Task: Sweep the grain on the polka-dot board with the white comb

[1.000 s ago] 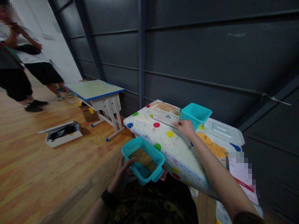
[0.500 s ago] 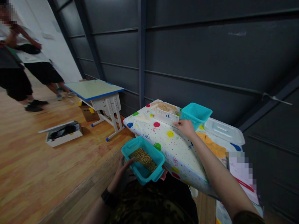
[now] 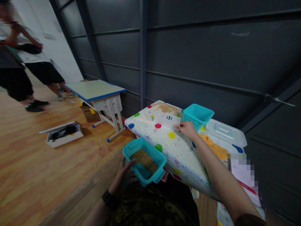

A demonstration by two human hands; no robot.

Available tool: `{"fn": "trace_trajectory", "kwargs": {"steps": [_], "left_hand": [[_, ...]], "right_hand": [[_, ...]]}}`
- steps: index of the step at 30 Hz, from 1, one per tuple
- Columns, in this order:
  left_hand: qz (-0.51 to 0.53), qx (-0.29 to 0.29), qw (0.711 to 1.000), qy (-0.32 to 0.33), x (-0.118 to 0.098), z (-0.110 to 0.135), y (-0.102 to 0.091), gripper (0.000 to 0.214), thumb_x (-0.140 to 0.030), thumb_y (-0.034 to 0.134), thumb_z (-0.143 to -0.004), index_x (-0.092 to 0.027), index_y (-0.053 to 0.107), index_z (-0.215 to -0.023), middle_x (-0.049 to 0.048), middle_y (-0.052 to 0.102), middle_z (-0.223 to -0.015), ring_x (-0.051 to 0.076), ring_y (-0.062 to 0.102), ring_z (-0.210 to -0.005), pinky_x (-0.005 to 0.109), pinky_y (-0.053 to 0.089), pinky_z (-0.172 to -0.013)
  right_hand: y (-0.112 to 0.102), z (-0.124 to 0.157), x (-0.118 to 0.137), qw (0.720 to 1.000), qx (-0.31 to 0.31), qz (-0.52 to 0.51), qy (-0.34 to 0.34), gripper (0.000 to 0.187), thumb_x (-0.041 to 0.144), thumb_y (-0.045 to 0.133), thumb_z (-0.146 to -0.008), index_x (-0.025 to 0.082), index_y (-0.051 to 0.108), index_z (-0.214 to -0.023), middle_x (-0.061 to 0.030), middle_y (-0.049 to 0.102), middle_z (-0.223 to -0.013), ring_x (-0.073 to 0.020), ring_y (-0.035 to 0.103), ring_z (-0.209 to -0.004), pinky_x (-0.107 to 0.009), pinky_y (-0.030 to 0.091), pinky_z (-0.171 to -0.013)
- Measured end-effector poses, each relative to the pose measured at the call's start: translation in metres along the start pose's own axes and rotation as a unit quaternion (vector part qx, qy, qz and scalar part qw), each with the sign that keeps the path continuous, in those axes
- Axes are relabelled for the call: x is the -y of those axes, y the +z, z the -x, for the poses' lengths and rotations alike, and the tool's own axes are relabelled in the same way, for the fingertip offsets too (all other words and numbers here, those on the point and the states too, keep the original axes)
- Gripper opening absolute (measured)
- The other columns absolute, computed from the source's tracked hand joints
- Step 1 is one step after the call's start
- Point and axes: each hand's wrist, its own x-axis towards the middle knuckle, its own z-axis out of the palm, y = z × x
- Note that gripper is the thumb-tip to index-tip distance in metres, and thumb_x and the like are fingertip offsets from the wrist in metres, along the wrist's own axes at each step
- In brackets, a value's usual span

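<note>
My left hand (image 3: 125, 171) grips the near-left side of a turquoise plastic tub (image 3: 155, 157), its thumb over the rim. Tan, bean-like grains (image 3: 144, 158) lie in the tub, which is held at the table's front edge. Between the fingertips of my right hand (image 3: 187, 128) is the right end of a white rectangular strip (image 3: 166, 121) with small blue marks. The strip stands on its long edge on the tablecloth. Right behind it is a spread of pale tan grains (image 3: 166, 108). A second turquoise tub (image 3: 198, 114) stands just beyond my right hand; its bottom is hidden.
The table (image 3: 150, 128) has a dotted white cloth. At its right lie a clear lid (image 3: 227, 133), an orange cloth (image 3: 213, 146) and a blurred-out sheet (image 3: 244, 175). A dark panelled wall (image 3: 188, 56) rises behind. A desk (image 3: 96, 89), an open box (image 3: 64, 135) and two people stand left.
The white strip has tilted a little, so more of its face shows, and its left end has shifted slightly left. My left hand and the tub in it have stayed in place.
</note>
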Motion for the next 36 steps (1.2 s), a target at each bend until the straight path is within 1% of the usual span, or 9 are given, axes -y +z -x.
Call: {"fn": "trace_trajectory", "kwargs": {"steps": [5, 10, 13, 15, 21, 25, 30, 32, 36], "left_hand": [[-0.01, -0.019, 1.0, -0.004, 0.001, -0.002, -0.001, 0.106, -0.046, 0.103, -0.09, -0.036, 0.044, -0.178, 0.0146, 0.089, -0.128, 0.039, 0.092, -0.109, 0.047, 0.076, -0.085], [-0.007, -0.011, 1.0, -0.004, -0.001, 0.001, 0.002, 0.099, -0.045, 0.099, -0.095, -0.033, 0.044, -0.176, 0.0161, 0.088, -0.13, 0.038, 0.092, -0.11, 0.047, 0.077, -0.085], [-0.004, -0.009, 1.0, -0.002, -0.002, 0.004, 0.004, 0.093, -0.043, 0.097, -0.097, -0.033, 0.047, -0.174, 0.0167, 0.088, -0.134, 0.038, 0.092, -0.11, 0.049, 0.077, -0.088], [-0.001, -0.006, 1.0, -0.002, -0.003, 0.004, 0.004, 0.095, -0.042, 0.1, -0.095, -0.034, 0.048, -0.174, 0.0168, 0.088, -0.135, 0.039, 0.092, -0.111, 0.05, 0.077, -0.089], [0.008, -0.012, 1.0, -0.01, -0.001, 0.0, 0.002, 0.105, -0.042, 0.105, -0.09, -0.036, 0.045, -0.176, 0.0174, 0.085, -0.14, 0.039, 0.092, -0.112, 0.047, 0.078, -0.085], [0.005, -0.006, 1.0, -0.011, 0.0, 0.0, 0.002, 0.097, -0.043, 0.1, -0.095, -0.035, 0.046, -0.174, 0.018, 0.084, -0.145, 0.038, 0.092, -0.114, 0.05, 0.078, -0.089], [0.002, 0.002, 1.0, -0.011, -0.001, 0.0, 0.004, 0.086, -0.042, 0.096, -0.099, -0.035, 0.049, -0.171, 0.017, 0.084, -0.146, 0.037, 0.092, -0.115, 0.053, 0.078, -0.094], [0.003, 0.001, 1.0, -0.01, 0.0, -0.001, 0.004, 0.089, -0.044, 0.097, -0.098, -0.034, 0.048, -0.172, 0.0177, 0.084, -0.147, 0.038, 0.091, -0.116, 0.054, 0.077, -0.096], [0.015, 0.012, 1.0, -0.011, 0.004, 0.0, 0.003, 0.107, -0.053, 0.104, -0.089, -0.036, 0.044, -0.177, 0.0187, 0.084, -0.146, 0.041, 0.091, -0.118, 0.056, 0.077, -0.096]], "right_hand": [[-0.002, -0.001, -0.002, 1.0, -0.02, -0.011, 0.009, 0.038, 0.035, 0.07, -0.111, 0.019, 0.084, -0.079, -0.0113, 0.086, -0.081, -0.0265, 0.079, -0.08, -0.033, 0.043, -0.071], [0.0, -0.002, -0.002, 1.0, -0.004, 0.009, 0.008, 0.037, 0.034, 0.071, -0.109, 0.02, 0.084, -0.078, -0.0118, 0.086, -0.08, -0.0263, 0.079, -0.08, -0.033, 0.042, -0.07], [-0.001, -0.002, -0.003, 1.0, -0.004, -0.007, 0.006, 0.034, 0.035, 0.073, -0.107, 0.02, 0.084, -0.078, -0.01, 0.086, -0.079, -0.0253, 0.078, -0.078, -0.032, 0.042, -0.069], [-0.003, -0.001, -0.004, 1.0, -0.011, -0.021, 0.008, 0.035, 0.037, 0.073, -0.106, 0.02, 0.083, -0.077, -0.0087, 0.086, -0.078, -0.0246, 0.077, -0.076, -0.031, 0.042, -0.068], [-0.007, 0.003, 0.0, 0.999, -0.005, -0.043, -0.021, 0.04, 0.053, 0.079, -0.1, 0.021, 0.081, -0.075, -0.0056, 0.078, -0.066, -0.0245, 0.073, -0.071, -0.031, 0.046, -0.066], [-0.01, 0.005, -0.001, 0.996, 0.029, -0.08, -0.012, 0.038, 0.054, 0.081, -0.096, 0.02, 0.083, -0.078, -0.0036, 0.074, -0.061, -0.0238, 0.069, -0.066, -0.032, 0.049, -0.066], [-0.014, 0.005, -0.005, 0.988, 0.051, -0.147, 0.018, 0.033, 0.047, 0.082, -0.094, 0.018, 0.083, -0.078, -0.0054, 0.078, -0.068, -0.0207, 0.065, -0.062, -0.032, 0.049, -0.064], [-0.019, 0.007, -0.004, 0.988, 0.05, -0.147, 0.019, 0.033, 0.044, 0.08, -0.095, 0.018, 0.082, -0.075, -0.0067, 0.079, -0.068, -0.02, 0.064, -0.06, -0.032, 0.048, -0.063], [-0.034, 0.022, 0.002, 0.992, 0.048, -0.116, -0.006, 0.036, 0.044, 0.074, -0.099, 0.02, 0.08, -0.073, -0.0078, 0.079, -0.067, -0.0216, 0.065, -0.06, -0.032, 0.044, -0.062]]}}
